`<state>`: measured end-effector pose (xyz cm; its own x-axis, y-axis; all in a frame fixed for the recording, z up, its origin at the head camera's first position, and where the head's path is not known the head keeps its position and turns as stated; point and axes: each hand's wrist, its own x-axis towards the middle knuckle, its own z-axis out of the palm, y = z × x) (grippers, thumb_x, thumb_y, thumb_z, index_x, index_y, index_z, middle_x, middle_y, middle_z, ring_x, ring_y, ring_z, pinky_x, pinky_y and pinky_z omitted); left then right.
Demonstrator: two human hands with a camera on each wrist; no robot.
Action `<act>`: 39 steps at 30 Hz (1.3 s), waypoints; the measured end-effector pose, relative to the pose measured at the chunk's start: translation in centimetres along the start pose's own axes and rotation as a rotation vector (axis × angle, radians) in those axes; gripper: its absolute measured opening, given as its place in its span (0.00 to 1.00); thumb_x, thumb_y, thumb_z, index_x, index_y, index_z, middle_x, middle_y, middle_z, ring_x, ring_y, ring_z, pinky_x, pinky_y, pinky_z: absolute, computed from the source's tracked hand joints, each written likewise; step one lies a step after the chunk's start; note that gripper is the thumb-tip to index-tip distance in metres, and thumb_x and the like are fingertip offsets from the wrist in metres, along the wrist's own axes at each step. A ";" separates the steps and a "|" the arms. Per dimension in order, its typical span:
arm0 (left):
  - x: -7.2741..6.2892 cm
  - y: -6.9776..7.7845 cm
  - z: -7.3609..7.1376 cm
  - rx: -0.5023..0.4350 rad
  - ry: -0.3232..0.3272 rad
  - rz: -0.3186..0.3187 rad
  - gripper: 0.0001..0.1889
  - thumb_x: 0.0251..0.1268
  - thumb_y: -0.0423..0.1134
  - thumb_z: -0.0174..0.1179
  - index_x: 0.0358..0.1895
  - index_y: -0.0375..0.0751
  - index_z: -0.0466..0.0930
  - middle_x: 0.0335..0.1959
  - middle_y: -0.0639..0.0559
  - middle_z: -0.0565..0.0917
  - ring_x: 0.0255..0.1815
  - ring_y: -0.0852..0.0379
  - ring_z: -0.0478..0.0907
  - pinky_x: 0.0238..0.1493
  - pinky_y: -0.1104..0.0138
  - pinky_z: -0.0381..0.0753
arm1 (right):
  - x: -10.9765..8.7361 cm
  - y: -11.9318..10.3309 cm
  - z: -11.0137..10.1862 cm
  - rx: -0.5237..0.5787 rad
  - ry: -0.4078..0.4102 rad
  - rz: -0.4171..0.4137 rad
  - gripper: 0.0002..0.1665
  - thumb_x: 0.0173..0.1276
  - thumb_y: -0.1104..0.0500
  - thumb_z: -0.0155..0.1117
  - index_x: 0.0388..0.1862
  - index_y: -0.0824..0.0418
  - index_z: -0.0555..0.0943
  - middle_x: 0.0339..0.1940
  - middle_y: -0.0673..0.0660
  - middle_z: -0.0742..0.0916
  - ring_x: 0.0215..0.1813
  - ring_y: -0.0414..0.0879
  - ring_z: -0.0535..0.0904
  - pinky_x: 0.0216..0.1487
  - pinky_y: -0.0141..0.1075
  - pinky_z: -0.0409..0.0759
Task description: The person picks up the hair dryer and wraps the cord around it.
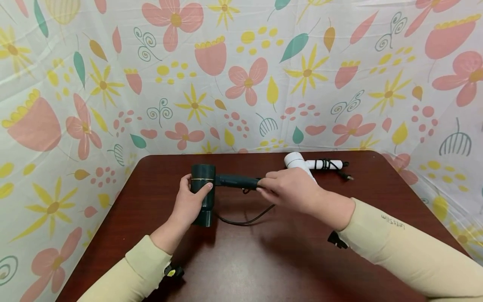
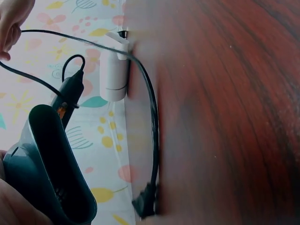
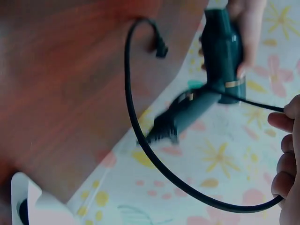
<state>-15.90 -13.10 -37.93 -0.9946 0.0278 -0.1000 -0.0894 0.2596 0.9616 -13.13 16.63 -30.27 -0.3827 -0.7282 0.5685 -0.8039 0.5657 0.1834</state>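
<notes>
My left hand (image 1: pixel 188 202) grips the barrel of a dark green hair dryer (image 1: pixel 203 171), holding it above the table with its handle pointing right. Its flat nozzle (image 2: pixel 86 187) faces the camera in the left wrist view. Near the handle's end, my right hand (image 1: pixel 292 189) pinches the dryer's black power cord (image 3: pixel 129 93) between its fingers. From that hand the cord hangs in a wide loop, and its plug (image 3: pixel 161 49) dangles over or lies on the table; I cannot tell which. Part of the cord runs along the handle in the right wrist view.
At the back right of the dark red wooden table (image 1: pixel 241 256) lies a white hair dryer (image 1: pixel 294 160), partly behind my right hand. A black cord (image 1: pixel 325 164) is wound round its handle, with the plug (image 1: pixel 348 176) beside it. Flower-patterned cloth (image 1: pixel 234 84) surrounds the table's back and sides.
</notes>
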 end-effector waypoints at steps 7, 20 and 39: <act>-0.4 -0.1 -0.2 0.040 -0.052 -0.010 0.43 0.64 0.61 0.62 0.75 0.54 0.50 0.57 0.43 0.70 0.51 0.43 0.78 0.46 0.52 0.81 | -0.2 2.8 0.1 0.005 -0.027 0.208 0.06 0.66 0.52 0.70 0.37 0.52 0.86 0.27 0.45 0.84 0.24 0.38 0.78 0.22 0.36 0.75; -0.9 -0.5 -0.3 0.008 -0.162 0.027 0.33 0.67 0.55 0.63 0.70 0.56 0.58 0.54 0.43 0.73 0.47 0.45 0.79 0.44 0.54 0.81 | -1.0 6.5 1.8 0.127 -0.252 0.632 0.19 0.76 0.44 0.57 0.50 0.54 0.86 0.43 0.53 0.88 0.41 0.50 0.83 0.41 0.49 0.80; -1.2 -0.8 -0.3 -0.174 -0.279 0.018 0.28 0.74 0.51 0.56 0.70 0.52 0.57 0.57 0.39 0.70 0.49 0.44 0.78 0.46 0.53 0.81 | -1.6 6.3 5.6 0.276 -0.346 0.753 0.26 0.77 0.38 0.51 0.58 0.53 0.83 0.49 0.52 0.88 0.46 0.48 0.84 0.47 0.49 0.80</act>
<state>-14.61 -13.61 -38.54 -0.9454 0.3006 -0.1257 -0.1036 0.0883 0.9907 -20.18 19.18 -34.48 -0.9372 -0.3007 0.1770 -0.3464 0.8624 -0.3692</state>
